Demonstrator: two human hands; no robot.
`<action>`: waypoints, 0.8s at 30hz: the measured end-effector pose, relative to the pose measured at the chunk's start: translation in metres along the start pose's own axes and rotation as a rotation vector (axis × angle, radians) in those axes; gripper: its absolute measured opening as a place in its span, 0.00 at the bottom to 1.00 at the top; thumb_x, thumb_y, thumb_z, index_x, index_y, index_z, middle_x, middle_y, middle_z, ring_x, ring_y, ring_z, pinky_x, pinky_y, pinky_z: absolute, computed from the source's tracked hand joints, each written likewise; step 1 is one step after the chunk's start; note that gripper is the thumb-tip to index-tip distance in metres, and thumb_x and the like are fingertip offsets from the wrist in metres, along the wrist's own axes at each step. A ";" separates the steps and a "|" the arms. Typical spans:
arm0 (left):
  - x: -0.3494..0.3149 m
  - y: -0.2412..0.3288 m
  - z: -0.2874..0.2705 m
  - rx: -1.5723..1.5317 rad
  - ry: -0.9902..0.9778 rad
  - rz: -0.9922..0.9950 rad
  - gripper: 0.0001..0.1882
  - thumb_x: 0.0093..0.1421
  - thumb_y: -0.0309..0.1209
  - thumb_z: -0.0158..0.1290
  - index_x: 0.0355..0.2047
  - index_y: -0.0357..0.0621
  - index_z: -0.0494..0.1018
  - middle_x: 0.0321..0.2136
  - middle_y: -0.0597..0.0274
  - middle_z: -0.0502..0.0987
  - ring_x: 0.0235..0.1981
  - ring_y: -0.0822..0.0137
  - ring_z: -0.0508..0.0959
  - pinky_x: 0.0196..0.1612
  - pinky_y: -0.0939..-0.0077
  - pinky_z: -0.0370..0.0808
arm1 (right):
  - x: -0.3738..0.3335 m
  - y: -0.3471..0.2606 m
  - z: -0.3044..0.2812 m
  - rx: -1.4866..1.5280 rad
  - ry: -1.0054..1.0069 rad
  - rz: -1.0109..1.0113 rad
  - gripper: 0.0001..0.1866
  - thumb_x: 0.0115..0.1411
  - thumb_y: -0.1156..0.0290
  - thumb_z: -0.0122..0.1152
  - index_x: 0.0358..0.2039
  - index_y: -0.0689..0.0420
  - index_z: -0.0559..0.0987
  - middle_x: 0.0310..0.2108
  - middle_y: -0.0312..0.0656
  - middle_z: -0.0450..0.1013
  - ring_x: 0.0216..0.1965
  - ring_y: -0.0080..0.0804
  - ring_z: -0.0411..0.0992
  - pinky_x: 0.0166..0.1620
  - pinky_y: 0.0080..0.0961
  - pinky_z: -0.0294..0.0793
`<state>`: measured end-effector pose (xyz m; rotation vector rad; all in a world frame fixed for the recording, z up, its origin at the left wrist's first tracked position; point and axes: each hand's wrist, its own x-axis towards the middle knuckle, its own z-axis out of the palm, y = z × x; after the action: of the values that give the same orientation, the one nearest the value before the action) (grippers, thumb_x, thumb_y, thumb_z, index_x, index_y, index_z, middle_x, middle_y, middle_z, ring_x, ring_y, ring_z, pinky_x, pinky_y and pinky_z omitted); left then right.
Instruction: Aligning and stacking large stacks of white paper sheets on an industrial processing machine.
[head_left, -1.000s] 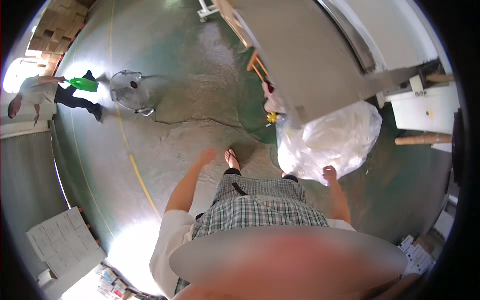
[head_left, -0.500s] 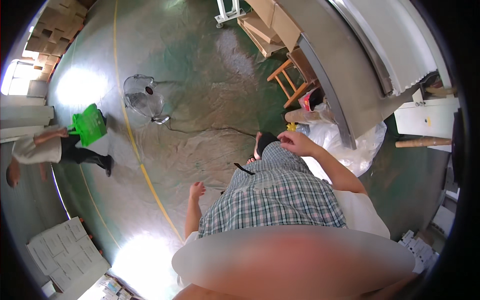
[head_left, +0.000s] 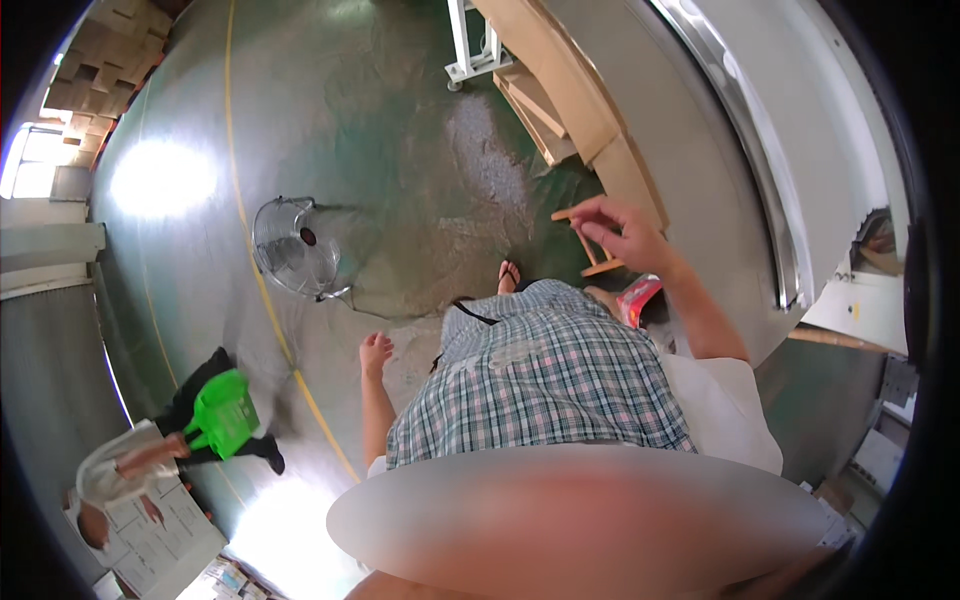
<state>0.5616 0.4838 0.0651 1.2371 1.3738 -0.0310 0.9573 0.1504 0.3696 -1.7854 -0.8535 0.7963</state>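
Observation:
My right hand [head_left: 622,232] is raised in front of the long bench, its fingers loosely bent and the thumb apart, with nothing seen in it. Part of a small wooden stool [head_left: 598,267] shows just below and beyond the fingers. On the other side, my left hand [head_left: 376,352] hangs in the air over the floor, small in view, fingers half curled and a little apart, holding nothing visible. A checked apron [head_left: 540,385] covers my front, with a dark strap [head_left: 474,312] lying on it. One foot in a flip-flop [head_left: 509,275] is stepping ahead.
A round floor fan [head_left: 297,248] stands ahead on the left, its cable trailing toward me. Farther left a person [head_left: 135,465] carries a green bag [head_left: 226,412]. Brown cardboard [head_left: 610,145] edges the bench [head_left: 690,150] at right. A wooden crate [head_left: 535,115] and white stand [head_left: 470,60] lie ahead.
I have walked forward along the bench. My right hand has moved up and outward from the apron, its fingers loosened. The person with the green bag now appears lower in view.

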 end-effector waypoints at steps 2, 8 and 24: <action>0.016 0.042 0.017 -0.012 -0.012 0.024 0.13 0.56 0.36 0.48 0.35 0.39 0.70 0.24 0.63 0.74 0.21 0.73 0.74 0.21 0.80 0.70 | 0.030 -0.011 -0.020 0.081 0.040 -0.014 0.10 0.56 0.76 0.51 0.40 0.61 0.72 0.33 0.36 0.71 0.35 0.20 0.69 0.39 0.16 0.69; 0.091 0.230 0.031 0.001 -0.233 0.368 0.11 0.57 0.36 0.48 0.30 0.39 0.72 0.21 0.65 0.74 0.21 0.77 0.72 0.23 0.84 0.69 | 0.107 -0.072 -0.067 0.268 0.100 -0.064 0.12 0.55 0.80 0.48 0.41 0.63 0.72 0.33 0.39 0.71 0.34 0.24 0.70 0.41 0.20 0.69; -0.024 0.875 0.099 0.159 -1.529 1.819 0.10 0.60 0.39 0.43 0.42 0.57 0.67 0.20 0.62 0.73 0.16 0.71 0.71 0.18 0.79 0.71 | 0.344 -0.280 -0.149 -0.275 0.050 -0.587 0.05 0.47 0.70 0.59 0.23 0.56 0.74 0.17 0.35 0.68 0.16 0.26 0.65 0.18 0.19 0.62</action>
<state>1.1929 0.7792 0.6043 1.5319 -1.2263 0.1587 1.2097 0.4449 0.6309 -1.6402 -1.4156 0.2584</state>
